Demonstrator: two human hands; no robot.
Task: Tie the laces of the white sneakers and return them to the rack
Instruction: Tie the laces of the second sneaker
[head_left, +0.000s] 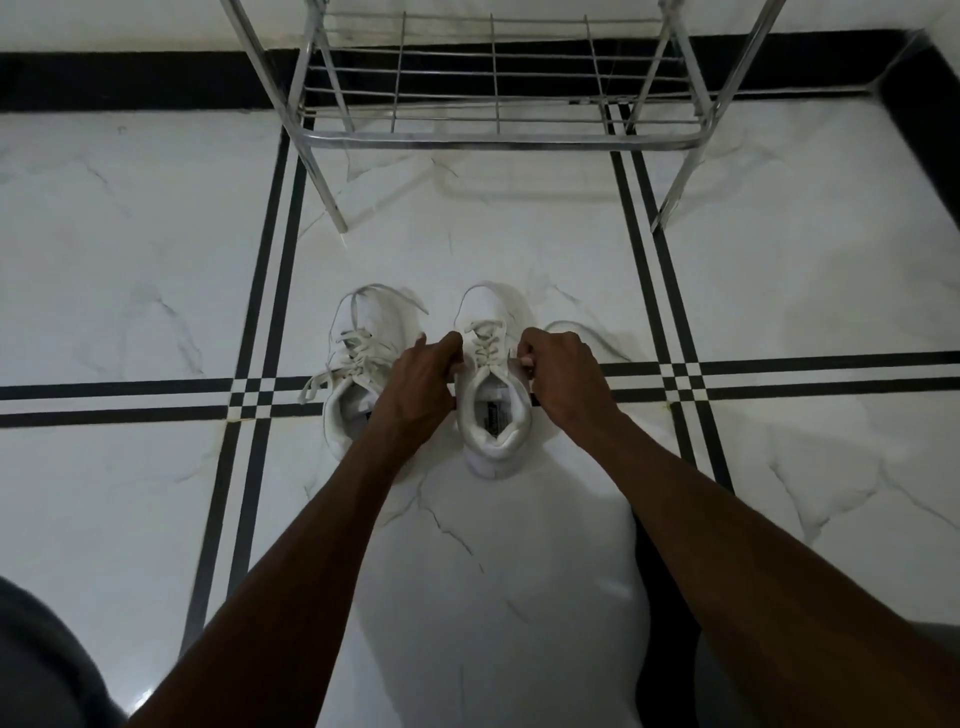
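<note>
Two white sneakers stand side by side on the floor, toes pointing away from me. The left sneaker (353, 364) has loose laces trailing over its toe and to its left side. My left hand (421, 384) grips the left side of the right sneaker (493, 410) near its top eyelets. On that shoe's right side, my right hand (558, 374) pinches a lace end, and the lace trails off to the right on the floor. The metal shoe rack (498, 140) stands just beyond the sneakers, its lowest wire shelf bare.
The floor is white marble tile with black double stripes (779, 374) crossing under the shoes. A black skirting band (130, 83) runs along the wall behind the rack. A dark piece of my clothing (41, 660) shows at the lower left.
</note>
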